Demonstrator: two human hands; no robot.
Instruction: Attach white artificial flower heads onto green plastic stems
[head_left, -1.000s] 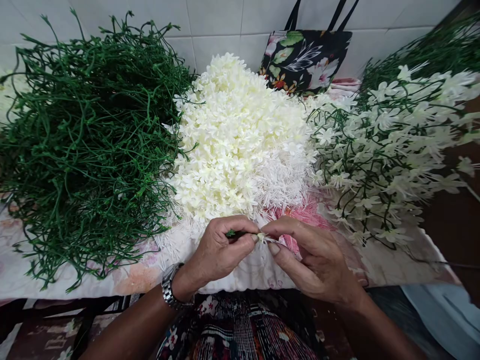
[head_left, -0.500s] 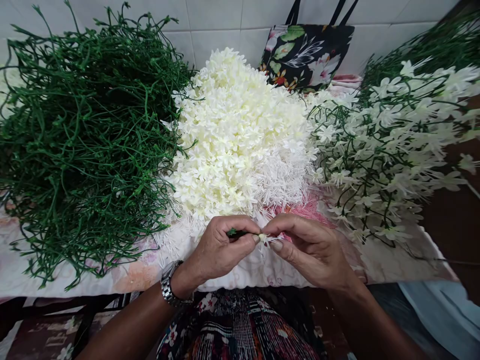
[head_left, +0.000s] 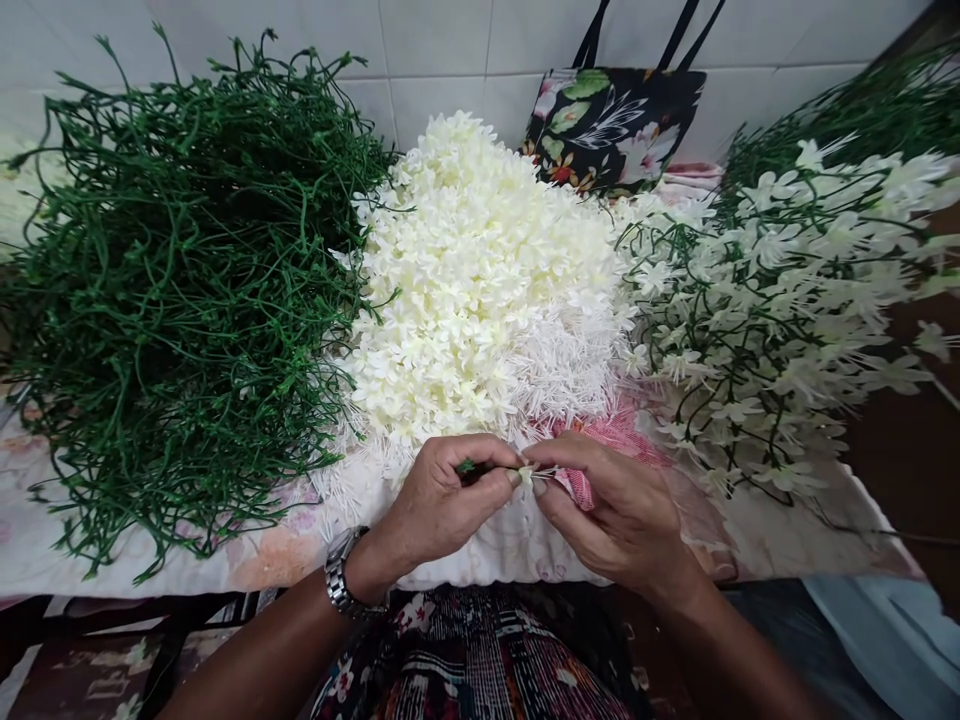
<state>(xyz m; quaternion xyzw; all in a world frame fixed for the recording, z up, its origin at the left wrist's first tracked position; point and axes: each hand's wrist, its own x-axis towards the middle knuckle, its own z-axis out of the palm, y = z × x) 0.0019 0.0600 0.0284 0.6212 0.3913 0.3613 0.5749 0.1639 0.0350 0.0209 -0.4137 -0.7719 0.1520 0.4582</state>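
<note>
My left hand, wearing a metal watch at the wrist, is closed in a pinch on a green artificial stem. The stem's branching tip shows in the gap behind the thumb. A small white artificial flower sits at the left fingertips, its thin white stamens pointing right. Thumb and forefinger of my right hand close on the flower from the other side. Part of the flower is covered by the fingers. Just beyond both hands lies a heap of loose cream-white flower heads.
A tall tangle of green stems fills the left. Loose white stamens lie beside the petals, near a pink cloth. Stems with white flowers spread at right. A floral bag leans against the tiled wall.
The right fingertips have shifted slightly left, closer to the left fingertips, and the petals now show more spread. The whole view has shifted a little, with the piles lower in the picture.
</note>
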